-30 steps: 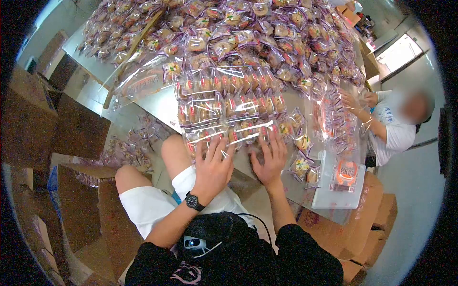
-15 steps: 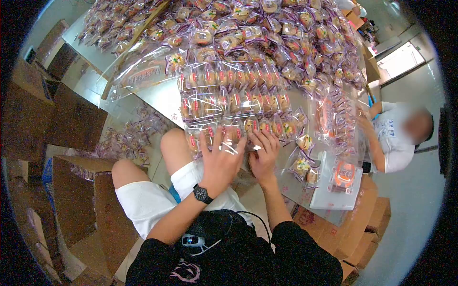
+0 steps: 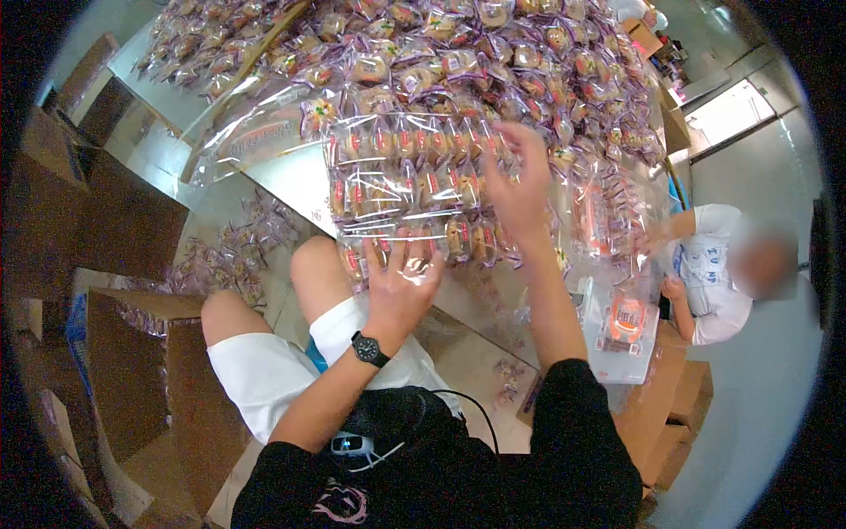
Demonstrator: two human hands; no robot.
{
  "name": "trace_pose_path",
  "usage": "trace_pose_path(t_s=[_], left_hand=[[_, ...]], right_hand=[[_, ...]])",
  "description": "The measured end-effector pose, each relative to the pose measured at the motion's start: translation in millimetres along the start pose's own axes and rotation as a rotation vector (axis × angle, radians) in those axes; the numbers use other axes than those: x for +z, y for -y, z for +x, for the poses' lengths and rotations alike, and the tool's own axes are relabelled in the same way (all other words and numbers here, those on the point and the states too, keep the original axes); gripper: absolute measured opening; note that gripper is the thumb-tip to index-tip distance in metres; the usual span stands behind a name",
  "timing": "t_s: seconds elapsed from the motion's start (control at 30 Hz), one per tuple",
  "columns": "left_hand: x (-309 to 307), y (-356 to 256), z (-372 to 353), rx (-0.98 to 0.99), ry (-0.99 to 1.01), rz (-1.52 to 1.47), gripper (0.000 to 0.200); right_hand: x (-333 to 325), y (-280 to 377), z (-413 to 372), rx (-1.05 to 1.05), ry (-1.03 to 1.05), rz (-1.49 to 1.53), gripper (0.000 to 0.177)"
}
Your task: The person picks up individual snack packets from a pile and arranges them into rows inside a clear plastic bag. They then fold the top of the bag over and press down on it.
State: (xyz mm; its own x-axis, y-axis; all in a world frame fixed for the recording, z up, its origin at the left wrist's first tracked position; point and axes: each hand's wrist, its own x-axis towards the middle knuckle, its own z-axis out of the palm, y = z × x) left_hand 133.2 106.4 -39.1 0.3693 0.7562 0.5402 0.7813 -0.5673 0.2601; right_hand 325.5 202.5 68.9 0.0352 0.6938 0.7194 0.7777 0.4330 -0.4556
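Observation:
Three rows of individually wrapped buns or cakes [image 3: 414, 189] lie side by side under a large clear plastic bag [image 3: 379, 220]. My left hand [image 3: 401, 280], with a black watch on its wrist, rests over the front row. Its fingers are stretched out and spread, and shiny plastic film shows across its back. Farther out, my right hand [image 3: 526, 181] reaches to the right end of the rows. Its thumb and fingers are apart beside the end packets of the back and middle rows. The right forearm covers part of the table edge.
A big heap of wrapped packets [image 3: 458, 62] fills the far side. Another printed clear bag [image 3: 264, 141] lies left. At right are a filled bag [image 3: 608, 212], a white slab with an orange-printed bag [image 3: 627, 317] and a person [image 3: 714, 264]. Cardboard boxes [image 3: 132, 370] stand at left.
My right hand has left the front row and moved away from me to the rows' far right end. My left hand stays on the front row. The person at right has shifted an arm.

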Motion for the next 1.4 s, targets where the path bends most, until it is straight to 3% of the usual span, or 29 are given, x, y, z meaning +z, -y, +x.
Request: trace_pose_path(t_s=[0.07, 0.23, 0.37, 0.47, 0.5, 0.6, 0.7, 0.83, 0.97, 1.07, 1.1, 1.2, 1.3, 1.4], left_hand=[[1.3, 1.8, -3.5, 0.002, -0.007, -0.033, 0.026], [2.4, 7.9, -7.0, 0.042, -0.008, -0.03, 0.03], [0.4, 9.0, -4.9, 0.048, 0.038, 0.023, 0.031], [-2.4, 12.1, -7.8, 0.059, 0.067, 0.003, 0.033], [-5.2, 13.1, -6.7, 0.058, 0.094, -0.001, 0.034], [-6.0, 14.6, -5.4, 0.065, 0.096, 0.036, 0.032], [-9.2, 11.3, -4.8, 0.02, 0.108, -0.014, 0.032], [-10.0, 12.5, -6.0, 0.022, 0.118, -0.018, 0.033], [-9.8, 14.5, -8.9, 0.024, 0.142, -0.037, 0.036], [-7.1, 17.0, -8.9, 0.032, 0.114, -0.046, 0.037], [-5.9, 17.1, -9.3, 0.035, 0.102, -0.05, 0.038], [-7.9, 16.8, -8.3, 0.043, 0.106, -0.022, 0.037], [-12.8, 15.3, -7.4, 0.025, 0.154, -0.059, 0.037], [-15.2, 12.0, -7.9, -0.012, 0.182, -0.062, 0.041]], right_hand=[[30.5, -19.9, 29.6, -0.03, 0.096, -0.075, 0.044], [105.1, -69.3, 70.7, -0.098, 0.232, -0.292, 0.07], [153.1, -81.1, 89.7, 0.264, 0.337, -0.5, 0.095], [158.7, -69.6, 91.2, 0.326, 0.398, -0.664, 0.092], [165.6, -70.7, 90.3, 0.307, 0.371, -0.679, 0.081], [168.0, -77.5, 93.5, 0.262, 0.419, -0.661, 0.073], [154.8, -82.2, 95.8, 0.125, 0.283, -0.552, 0.067], [141.2, -96.6, 104.4, 0.323, 0.078, -0.532, 0.068], [131.7, -118.1, 117.2, 0.547, 0.259, -0.374, 0.076], [145.2, -131.4, 117.2, 0.393, 0.245, -0.298, 0.077], [158.1, -143.7, 113.2, 0.363, 0.136, -0.294, 0.073], [169.2, -156.6, 117.5, 0.388, 0.081, -0.199, 0.068], [175.2, -169.8, 124.6, 0.57, 0.15, -0.019, 0.07], [149.5, -119.0, 123.7, 0.372, 0.048, -0.194, 0.065]])
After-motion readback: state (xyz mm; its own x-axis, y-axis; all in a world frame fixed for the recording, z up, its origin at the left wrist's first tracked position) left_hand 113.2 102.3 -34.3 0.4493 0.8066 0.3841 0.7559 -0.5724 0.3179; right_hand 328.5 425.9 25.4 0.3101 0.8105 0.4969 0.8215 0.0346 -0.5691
